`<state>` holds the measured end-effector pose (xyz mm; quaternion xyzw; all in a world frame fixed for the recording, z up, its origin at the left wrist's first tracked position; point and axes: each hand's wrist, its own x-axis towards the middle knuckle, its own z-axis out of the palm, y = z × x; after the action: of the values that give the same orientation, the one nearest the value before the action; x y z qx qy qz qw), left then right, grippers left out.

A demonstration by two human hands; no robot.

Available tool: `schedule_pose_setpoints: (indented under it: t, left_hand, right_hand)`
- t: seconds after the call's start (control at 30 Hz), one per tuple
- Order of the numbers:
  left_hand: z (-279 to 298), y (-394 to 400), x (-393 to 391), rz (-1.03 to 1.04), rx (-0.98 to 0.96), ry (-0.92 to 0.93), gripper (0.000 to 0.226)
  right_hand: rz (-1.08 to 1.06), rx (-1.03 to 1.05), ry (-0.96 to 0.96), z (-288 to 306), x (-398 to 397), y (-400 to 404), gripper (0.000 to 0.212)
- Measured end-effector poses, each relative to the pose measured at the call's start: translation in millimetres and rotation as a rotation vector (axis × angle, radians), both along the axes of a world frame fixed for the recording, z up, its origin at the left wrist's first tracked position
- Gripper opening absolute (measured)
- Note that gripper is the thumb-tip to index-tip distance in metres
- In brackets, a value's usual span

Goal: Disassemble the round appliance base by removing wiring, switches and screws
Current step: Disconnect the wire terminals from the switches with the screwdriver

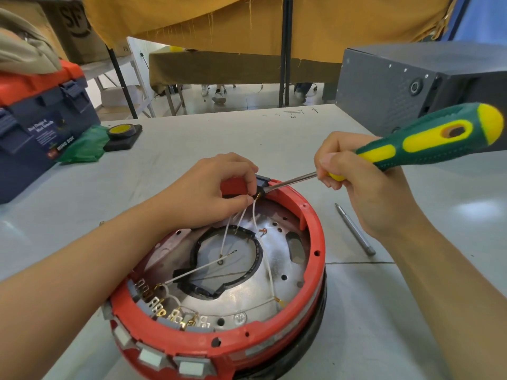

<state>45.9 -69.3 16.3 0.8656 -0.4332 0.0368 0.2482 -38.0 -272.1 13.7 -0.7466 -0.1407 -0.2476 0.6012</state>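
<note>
The round red appliance base (312,242) lies upside down in front of me, its silver metal plate and black ring exposed. White wires (258,234) run from the plate up to a black switch (262,181) at the far rim. My left hand (214,190) pinches those wires at their brass terminals beside the switch. My right hand (359,171) grips a green and yellow screwdriver (428,144), whose tip touches the terminals at the switch. A row of grey switches with brass tabs (167,311) lines the near left rim.
A loose metal bit (355,229) lies on the grey table right of the base. A blue and orange toolbox (41,116), a green bag (85,146) and a black tape holder (123,135) stand at the left. A dark grey case (406,86) stands at the far right.
</note>
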Motion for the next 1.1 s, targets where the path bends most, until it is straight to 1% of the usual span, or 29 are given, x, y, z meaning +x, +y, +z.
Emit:
schedule_pose_setpoints:
  t: [0.07, 0.43, 0.53, 0.63, 0.77, 0.87, 0.97, 1.1]
  left_hand:
    - [1, 0, -1, 0.005, 0.011, -0.022, 0.01]
    - [2, 0, -1, 0.006, -0.005, -0.009, 0.008]
    - [3, 0, -1, 0.009, -0.002, -0.013, 0.008]
    - [2, -1, -1, 0.009, 0.005, -0.02, 0.008]
    - [3, -2, -1, 0.0, 0.009, -0.041, 0.008]
    - [3, -2, 0, 0.0, 0.009, -0.041, 0.008]
    - [2, -2, 0, -0.003, 0.005, -0.042, 0.008]
    - [2, -2, 1, -0.002, 0.002, -0.04, 0.009]
  right_hand:
    - [0.002, -0.05, 0.003, 2, -2, 0, 0.017]
    - [0.047, -0.348, -0.001, 11, -11, -4, 0.012]
    - [0.045, -0.37, -0.012, 10, -10, -3, 0.014]
    - [0.05, -0.264, 0.002, 6, -6, -4, 0.017]
    - [0.085, -0.016, 0.048, 0, 4, -8, 0.017]
    - [0.103, 0.107, 0.07, -5, 10, -13, 0.023]
    - [0.132, 0.209, 0.077, -7, 15, -15, 0.029]
    - [0.134, 0.296, 0.093, -10, 19, -17, 0.024]
